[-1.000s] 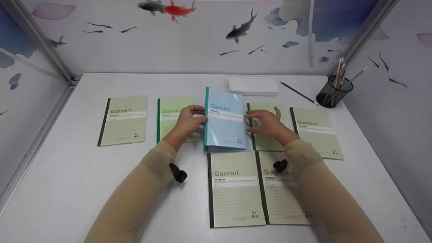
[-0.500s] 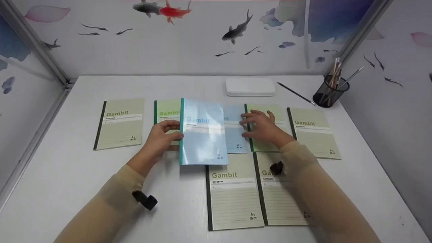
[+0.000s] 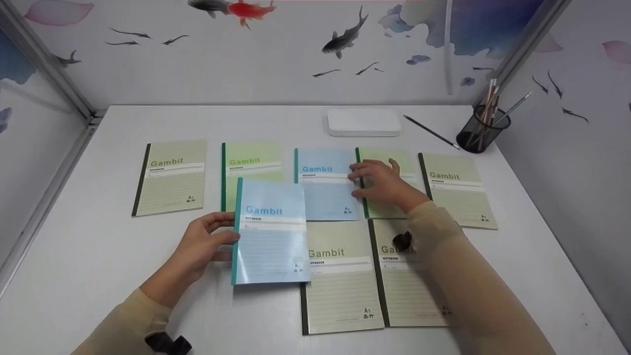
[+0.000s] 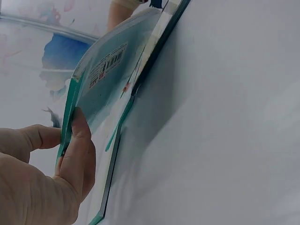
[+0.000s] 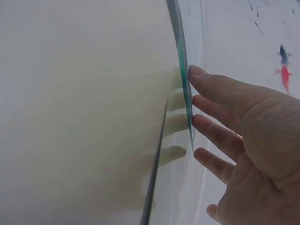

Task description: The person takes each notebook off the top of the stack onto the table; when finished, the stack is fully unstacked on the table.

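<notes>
A blue notebook (image 3: 271, 241) with a teal spine is raised off the table, tilted. My left hand (image 3: 204, 244) pinches it by that spine, thumb on top and fingers below; the left wrist view shows the barcode on its underside. Behind lies a second blue notebook (image 3: 328, 197). At its right edge rests my right hand (image 3: 382, 182), fingers spread, holding nothing, and partly covering a green notebook (image 3: 374, 154). Another green notebook (image 3: 251, 153) is partly hidden behind the raised one. Two khaki notebooks (image 3: 345, 296) lie side by side in front, the right one partly under my forearm.
One khaki notebook (image 3: 172, 182) lies far left, another khaki notebook (image 3: 458, 197) far right. Along the back are a white case (image 3: 364, 122), a black pencil (image 3: 431, 132) and a mesh pen cup (image 3: 480, 130) holding pencils. Printed walls enclose the table.
My left hand has drawn the upper blue notebook leftward and toward me, uncovering the second blue one beneath. My right hand has shifted only slightly.
</notes>
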`<state>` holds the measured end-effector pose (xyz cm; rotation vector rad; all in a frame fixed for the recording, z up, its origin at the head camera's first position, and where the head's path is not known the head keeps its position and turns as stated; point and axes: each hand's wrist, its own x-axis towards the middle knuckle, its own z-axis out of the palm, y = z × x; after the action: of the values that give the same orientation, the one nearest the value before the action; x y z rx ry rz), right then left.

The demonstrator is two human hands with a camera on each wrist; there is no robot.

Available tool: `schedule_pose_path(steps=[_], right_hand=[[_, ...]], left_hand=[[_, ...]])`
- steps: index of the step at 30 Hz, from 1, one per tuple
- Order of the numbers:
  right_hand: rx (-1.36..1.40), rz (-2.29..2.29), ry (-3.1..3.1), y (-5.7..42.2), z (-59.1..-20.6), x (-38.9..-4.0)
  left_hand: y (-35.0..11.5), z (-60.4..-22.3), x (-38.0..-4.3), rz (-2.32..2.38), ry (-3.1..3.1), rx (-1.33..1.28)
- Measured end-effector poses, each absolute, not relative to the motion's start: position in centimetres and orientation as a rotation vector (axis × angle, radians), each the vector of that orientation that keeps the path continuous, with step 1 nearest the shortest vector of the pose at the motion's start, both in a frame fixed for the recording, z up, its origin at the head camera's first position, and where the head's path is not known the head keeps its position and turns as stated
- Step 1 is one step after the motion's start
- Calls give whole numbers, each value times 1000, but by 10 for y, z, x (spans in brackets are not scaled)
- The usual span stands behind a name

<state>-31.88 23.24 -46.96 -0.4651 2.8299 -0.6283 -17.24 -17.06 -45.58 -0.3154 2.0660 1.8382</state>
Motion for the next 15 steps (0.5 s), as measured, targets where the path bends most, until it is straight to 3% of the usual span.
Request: schedule_pose_path(steps=[15], right_hand=[[-457,-647,2826,233,-467,-318]], left_hand=[[-198,-457,-149,1546,2145,-343]])
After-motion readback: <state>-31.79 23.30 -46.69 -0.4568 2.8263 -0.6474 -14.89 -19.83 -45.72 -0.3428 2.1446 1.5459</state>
